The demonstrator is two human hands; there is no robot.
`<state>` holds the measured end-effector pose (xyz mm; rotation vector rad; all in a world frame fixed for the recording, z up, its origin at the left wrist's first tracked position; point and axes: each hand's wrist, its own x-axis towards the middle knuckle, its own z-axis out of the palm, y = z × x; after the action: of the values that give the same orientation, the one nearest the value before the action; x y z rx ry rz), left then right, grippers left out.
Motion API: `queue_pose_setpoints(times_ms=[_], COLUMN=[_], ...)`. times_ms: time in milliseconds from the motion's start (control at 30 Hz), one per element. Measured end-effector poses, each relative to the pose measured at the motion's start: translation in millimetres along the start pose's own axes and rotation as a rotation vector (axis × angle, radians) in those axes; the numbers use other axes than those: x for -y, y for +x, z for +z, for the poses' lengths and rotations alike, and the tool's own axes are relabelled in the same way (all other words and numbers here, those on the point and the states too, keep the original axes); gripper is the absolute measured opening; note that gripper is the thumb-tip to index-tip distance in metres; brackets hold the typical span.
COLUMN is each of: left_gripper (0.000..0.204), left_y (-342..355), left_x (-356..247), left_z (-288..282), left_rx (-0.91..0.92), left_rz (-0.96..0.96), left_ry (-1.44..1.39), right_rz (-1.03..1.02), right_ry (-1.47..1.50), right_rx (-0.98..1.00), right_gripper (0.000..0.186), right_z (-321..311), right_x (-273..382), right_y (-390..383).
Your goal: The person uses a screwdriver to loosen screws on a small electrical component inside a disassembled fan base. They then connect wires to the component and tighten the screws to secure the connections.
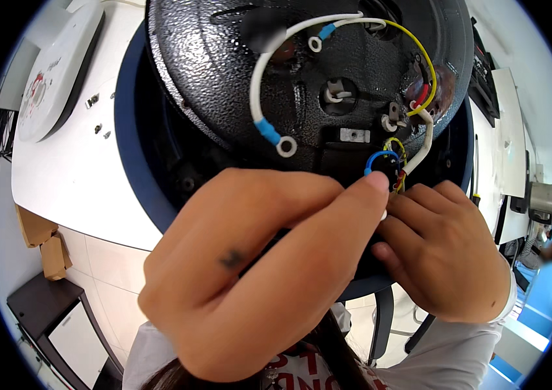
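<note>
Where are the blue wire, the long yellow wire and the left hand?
Blue wire (380, 153): head view, top of its loop.
Long yellow wire (432, 73): head view, right side of its curve.
Left hand (256, 270): head view, middle of the hand.

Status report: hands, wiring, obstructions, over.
Left hand at blue wire, grip hidden. Right hand close beside. White wire, lower ring terminal unfastened. Hands partly block view.
</note>
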<state>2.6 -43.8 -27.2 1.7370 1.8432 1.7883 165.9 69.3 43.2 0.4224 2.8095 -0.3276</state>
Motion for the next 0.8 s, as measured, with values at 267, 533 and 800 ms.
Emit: queue_pose_setpoints(times_ms=[267, 533, 800], left_gripper=[0.024, 0.024, 0.02], left_y=[7, 3, 13], left_x=[-7, -4, -12], left_z=[-9, -10, -5], left_rx=[0.138, 0.099, 0.098], left_rz=[0.008, 0.003, 0.003], left_ry=[0.073, 0.02, -0.021], right_rz=[-0.006, -0.036, -0.061], right_ry=[0.305, 0.712, 0.703], right_rx=[-0.018, -0.19, -0.129], right_gripper=[0.021, 0.023, 0.023], right_z=[-4, 1, 6], right_x=[-9, -12, -11], right_y=[3, 6, 9])
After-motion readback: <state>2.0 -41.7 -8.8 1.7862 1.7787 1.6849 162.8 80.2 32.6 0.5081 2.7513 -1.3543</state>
